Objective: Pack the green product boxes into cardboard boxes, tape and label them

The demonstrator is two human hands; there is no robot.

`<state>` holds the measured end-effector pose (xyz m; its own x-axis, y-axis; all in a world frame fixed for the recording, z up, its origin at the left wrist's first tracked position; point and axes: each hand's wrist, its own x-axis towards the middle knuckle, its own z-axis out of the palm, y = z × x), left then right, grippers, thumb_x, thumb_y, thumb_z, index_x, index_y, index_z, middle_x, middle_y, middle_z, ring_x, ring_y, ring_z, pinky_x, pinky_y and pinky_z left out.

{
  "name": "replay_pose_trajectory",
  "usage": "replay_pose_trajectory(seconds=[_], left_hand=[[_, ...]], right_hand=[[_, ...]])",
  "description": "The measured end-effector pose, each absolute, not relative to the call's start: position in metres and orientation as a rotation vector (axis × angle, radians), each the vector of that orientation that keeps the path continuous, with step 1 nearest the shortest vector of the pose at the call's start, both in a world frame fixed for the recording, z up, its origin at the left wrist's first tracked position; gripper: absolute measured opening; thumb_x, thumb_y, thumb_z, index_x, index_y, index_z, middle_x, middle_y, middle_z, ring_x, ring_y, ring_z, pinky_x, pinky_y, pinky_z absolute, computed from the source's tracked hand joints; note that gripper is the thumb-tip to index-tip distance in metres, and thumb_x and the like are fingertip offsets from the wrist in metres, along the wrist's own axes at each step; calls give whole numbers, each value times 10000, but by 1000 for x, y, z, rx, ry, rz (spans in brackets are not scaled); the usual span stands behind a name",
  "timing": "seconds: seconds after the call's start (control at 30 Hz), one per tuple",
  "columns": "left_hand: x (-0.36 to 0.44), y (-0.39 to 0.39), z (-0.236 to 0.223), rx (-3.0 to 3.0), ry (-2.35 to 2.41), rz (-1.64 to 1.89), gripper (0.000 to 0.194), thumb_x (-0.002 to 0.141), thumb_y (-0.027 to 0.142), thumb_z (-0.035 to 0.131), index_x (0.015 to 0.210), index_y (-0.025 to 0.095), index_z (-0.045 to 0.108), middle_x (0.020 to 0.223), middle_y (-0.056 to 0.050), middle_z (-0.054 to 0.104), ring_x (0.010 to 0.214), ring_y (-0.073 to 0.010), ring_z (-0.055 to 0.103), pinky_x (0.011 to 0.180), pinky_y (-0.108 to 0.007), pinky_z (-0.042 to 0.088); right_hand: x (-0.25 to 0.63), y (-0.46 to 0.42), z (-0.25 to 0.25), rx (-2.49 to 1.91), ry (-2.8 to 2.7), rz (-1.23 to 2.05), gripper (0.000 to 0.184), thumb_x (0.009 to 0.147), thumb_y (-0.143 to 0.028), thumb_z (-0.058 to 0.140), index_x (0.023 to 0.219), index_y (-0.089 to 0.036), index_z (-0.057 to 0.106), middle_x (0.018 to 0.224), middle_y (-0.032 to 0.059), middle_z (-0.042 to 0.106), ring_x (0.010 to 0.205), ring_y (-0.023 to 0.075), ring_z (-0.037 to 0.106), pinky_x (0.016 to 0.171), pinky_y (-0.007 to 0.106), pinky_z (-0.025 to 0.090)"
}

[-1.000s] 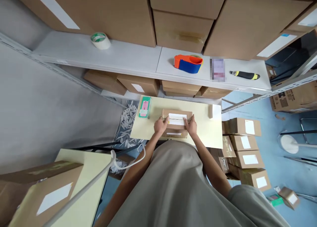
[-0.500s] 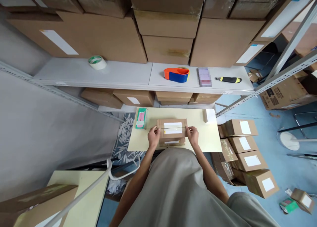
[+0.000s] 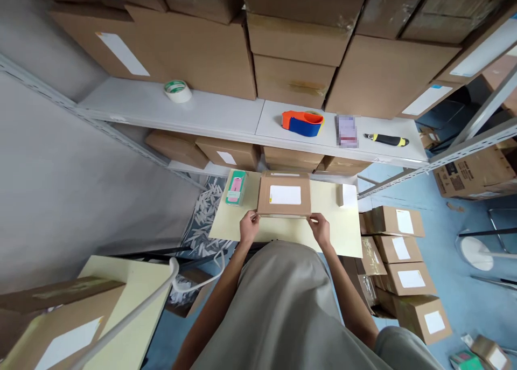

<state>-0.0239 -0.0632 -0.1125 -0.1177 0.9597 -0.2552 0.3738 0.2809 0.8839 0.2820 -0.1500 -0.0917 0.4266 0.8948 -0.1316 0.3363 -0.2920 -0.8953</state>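
Cardboard box (image 3: 285, 194), near corners at the fingers (image 3: 315, 218)

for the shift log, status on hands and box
Left hand, right hand at near corners of cardboard box. Box over pale table. Green box to its left, apart.

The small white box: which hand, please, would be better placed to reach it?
Likely the right hand, at the end of the carton nearer the small white box; the left hand is opposite.
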Motion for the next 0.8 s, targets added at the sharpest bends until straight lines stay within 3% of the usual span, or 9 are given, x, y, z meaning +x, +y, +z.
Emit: replay_pose_trajectory(seconds=[0.17,0.33,0.5,0.6,0.7,0.8], left_hand=[[-39,-71,-131,1151,1680,736,69,825,249,771,888,222,757,850,-67,825,934,-280,823,1019,-479,651],[-30,-40,-130,1090,1661,814,273,956,309,656,1169,194,783,1233,-155,831,1289,-293,756,1173,-501,564],[-12,-7,-113,1089,1579,840,392,1018,375,660,1344,176,749,1408,-192,774,1370,-319,719,1184,-473,561],[-14,-7,-95,1090,1539,873,522,1066,447,621,1506,168,660,1460,-198,746,1395,-319,703,1194,-463,552],[-24,-20,-80,1086,1451,908,642,1102,548,557,1650,215,535,1508,-169,718,1417,-295,684,1185,-435,560],[-31,-39,-74,1010,1403,913,646,1093,619,548,1633,265,568,1596,-154,655,1442,-322,664,1114,-435,611]], right_hand=[[292,-164,-118,-1940,-1030,1045,279,807,-533,731,761,-258,715,857,110,824,827,328,817,832,503,683],[299,-134,-118,-1928,-982,979,532,845,-723,633,920,-214,771,1057,189,842,986,349,805,933,559,661],[293,-100,-106,-1814,-920,1061,849,803,-942,579,1066,-158,770,1038,182,830,948,322,810,867,510,694],[291,-101,-88,-1746,-866,1063,861,778,-922,689,1153,-151,768,1114,193,827,1019,349,809,928,550,690],[291,-112,-71,-1694,-847,1005,786,871,-858,682,1218,-158,761,1230,199,810,1100,360,799,959,557,688],[285,-126,-65,-1654,-832,1013,773,932,-864,606,1226,-164,757,1284,208,791,1125,367,798,924,540,702]])
